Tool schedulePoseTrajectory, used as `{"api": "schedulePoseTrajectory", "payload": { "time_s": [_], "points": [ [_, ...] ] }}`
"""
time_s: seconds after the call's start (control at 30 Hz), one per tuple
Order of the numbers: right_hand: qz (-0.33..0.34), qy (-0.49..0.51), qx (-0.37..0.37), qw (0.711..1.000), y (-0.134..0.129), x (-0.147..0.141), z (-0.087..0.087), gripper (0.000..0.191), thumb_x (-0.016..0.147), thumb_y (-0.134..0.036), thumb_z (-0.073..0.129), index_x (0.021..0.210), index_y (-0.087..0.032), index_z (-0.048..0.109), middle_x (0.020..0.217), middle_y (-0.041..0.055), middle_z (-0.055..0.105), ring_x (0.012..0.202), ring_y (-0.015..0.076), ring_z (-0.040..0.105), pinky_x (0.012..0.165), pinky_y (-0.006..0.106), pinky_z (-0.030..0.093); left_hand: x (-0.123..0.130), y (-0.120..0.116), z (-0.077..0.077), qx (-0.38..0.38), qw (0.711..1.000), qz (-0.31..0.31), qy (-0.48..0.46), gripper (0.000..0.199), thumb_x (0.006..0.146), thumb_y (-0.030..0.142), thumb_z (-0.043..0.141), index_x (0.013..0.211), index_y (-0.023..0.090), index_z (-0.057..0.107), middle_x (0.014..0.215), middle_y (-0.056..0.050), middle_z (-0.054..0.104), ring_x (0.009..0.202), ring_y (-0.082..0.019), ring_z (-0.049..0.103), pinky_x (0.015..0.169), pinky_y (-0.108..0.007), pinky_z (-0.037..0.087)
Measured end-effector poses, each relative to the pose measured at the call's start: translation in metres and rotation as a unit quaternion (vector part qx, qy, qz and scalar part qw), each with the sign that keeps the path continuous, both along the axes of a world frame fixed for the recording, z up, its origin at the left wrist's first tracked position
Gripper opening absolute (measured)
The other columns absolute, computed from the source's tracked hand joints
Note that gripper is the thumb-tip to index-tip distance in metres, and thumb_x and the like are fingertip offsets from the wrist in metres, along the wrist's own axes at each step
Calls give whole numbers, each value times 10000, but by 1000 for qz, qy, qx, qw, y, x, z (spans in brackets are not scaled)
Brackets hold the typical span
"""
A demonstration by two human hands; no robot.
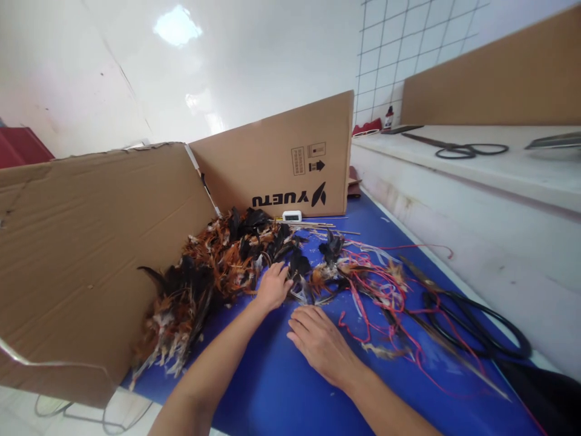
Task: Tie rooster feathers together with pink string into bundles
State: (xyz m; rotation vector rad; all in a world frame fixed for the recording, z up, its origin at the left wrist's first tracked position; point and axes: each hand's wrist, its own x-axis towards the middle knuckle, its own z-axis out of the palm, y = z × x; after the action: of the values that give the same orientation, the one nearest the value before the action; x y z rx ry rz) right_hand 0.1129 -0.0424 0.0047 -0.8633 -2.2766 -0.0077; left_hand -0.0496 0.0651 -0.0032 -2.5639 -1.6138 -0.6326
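My left hand (pixel 273 286) reaches to the near edge of a heap of brown and black feathers (pixel 231 254). Its fingers are apart, close beside a black feather (pixel 298 263), and I see nothing held in them. My right hand (pixel 318 342) rests low over the blue tabletop (pixel 272 369), fingers slightly bent and spread, with nothing visible in its grasp. Just beyond its fingertips lie loose grey and dark feathers (pixel 306 293). A clump of black and brown feathers (pixel 181 303) leans against cardboard at the left.
Tangled pink string (pixel 376 284) and large black-handled scissors (pixel 476 324) lie at right. Cardboard panels (pixel 281 157) wall the left and back. A small white digital display (pixel 292 215) and thin sticks (pixel 313 224) sit behind. Other scissors (pixel 458 148) lie on a white ledge (pixel 517 157).
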Motion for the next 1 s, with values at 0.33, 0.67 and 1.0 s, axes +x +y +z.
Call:
{"api": "schedulePoseTrajectory", "payload": {
  "time_s": [0.33, 0.67, 1.0],
  "points": [
    [12, -32, 6, 999, -5, -6, -3, 128, 869, -254, 539, 784, -177, 597, 760, 27, 603, 804, 171, 532, 759, 321, 394, 35, 14, 36, 42, 999, -23, 10, 310, 872, 256, 457, 1153, 189, 569, 1259, -106, 527, 1188, -219, 452, 1022, -408, 340],
    [-19, -68, 14, 997, -2, -6, -21, 170, 845, -302, 574, 734, -179, 612, 712, 16, 630, 733, 164, 552, 720, 317, 390, 138, 68, 36, -171, 982, 67, -52, 285, 709, 397, 642, 800, 129, 676, 922, -184, 657, 942, -307, 611, 831, -401, 462],
    [-8, -58, 31, 998, -2, -6, -15, 196, 845, -279, 581, 675, -182, 583, 683, 10, 604, 713, 157, 535, 689, 303, 380, 99, 82, 24, -229, 923, 111, -289, 75, 740, 221, 601, 715, 156, 626, 630, -11, 598, 653, -133, 584, 612, -220, 473]
  ]
}}
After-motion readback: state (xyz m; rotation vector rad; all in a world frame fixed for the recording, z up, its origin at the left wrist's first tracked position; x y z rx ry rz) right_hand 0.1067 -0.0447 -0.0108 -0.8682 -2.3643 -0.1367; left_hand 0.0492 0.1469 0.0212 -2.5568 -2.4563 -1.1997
